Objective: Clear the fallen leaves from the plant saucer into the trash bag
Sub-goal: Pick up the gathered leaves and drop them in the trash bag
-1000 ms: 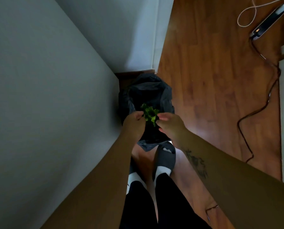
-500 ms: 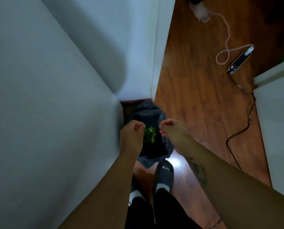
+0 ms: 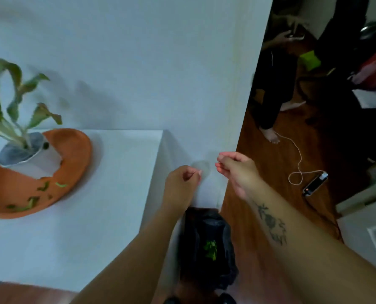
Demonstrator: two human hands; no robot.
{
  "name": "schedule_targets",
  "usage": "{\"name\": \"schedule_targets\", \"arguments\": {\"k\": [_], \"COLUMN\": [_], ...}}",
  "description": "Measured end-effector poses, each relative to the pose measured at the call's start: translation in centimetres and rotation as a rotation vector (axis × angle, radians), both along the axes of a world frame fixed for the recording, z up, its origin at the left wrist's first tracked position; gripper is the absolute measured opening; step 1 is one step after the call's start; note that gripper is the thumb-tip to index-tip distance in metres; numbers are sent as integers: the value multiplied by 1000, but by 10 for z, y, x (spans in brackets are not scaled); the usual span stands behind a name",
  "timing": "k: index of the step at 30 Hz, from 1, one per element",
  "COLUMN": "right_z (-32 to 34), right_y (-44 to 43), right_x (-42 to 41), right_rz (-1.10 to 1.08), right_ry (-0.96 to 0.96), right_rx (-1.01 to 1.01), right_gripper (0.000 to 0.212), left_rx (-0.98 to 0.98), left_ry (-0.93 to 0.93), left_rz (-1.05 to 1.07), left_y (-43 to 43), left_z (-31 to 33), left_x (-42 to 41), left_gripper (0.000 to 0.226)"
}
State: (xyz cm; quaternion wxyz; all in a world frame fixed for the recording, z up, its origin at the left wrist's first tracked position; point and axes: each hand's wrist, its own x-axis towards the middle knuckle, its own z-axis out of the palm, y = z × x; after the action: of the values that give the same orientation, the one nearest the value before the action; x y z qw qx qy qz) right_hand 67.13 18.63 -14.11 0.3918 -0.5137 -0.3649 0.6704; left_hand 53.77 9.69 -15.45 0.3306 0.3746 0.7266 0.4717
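An orange plant saucer sits on the white table at the left, with a potted plant on it. Several green leaf pieces lie along the saucer's near rim. A black trash bag stands on the floor beside the table, with green leaves inside. My left hand hovers past the table's right edge, above the bag, fingers curled with nothing seen in them. My right hand is beside it at the same height, fingers pinched together and empty.
A white wall and door frame rise behind the table. On the wooden floor lie a white cable and a dark device. Another person's legs and bare foot stand at the back right, with white furniture at the right edge.
The view has lifted from the bag to the table and saucer. Both hands have risen out of the bag, and the leaves they held now lie inside it.
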Motion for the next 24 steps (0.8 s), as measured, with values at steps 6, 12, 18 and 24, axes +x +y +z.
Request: {"name": "schedule_targets", "arguments": {"k": [6,12,18,24], "right_z": [39,53,60,56], "right_y": [-23,-63,-103,-136], "right_x": [-45,-116,-219,-308], "right_rz": [76,175,254,372], "right_ry": [52,37,83,-162], "right_rx": [40,44,45,276], "right_gripper": [11,19,14,10], "left_rx": [52,80,46,55], "left_ry": [-40,-62,-90,84], "left_rz": [51,119,193,284], "left_y": [-39,-80,-120,-158], "left_z": [49,64,59,64], "left_x": [-45,-119,-209,-284], "left_gripper": [11,10,17,19]}}
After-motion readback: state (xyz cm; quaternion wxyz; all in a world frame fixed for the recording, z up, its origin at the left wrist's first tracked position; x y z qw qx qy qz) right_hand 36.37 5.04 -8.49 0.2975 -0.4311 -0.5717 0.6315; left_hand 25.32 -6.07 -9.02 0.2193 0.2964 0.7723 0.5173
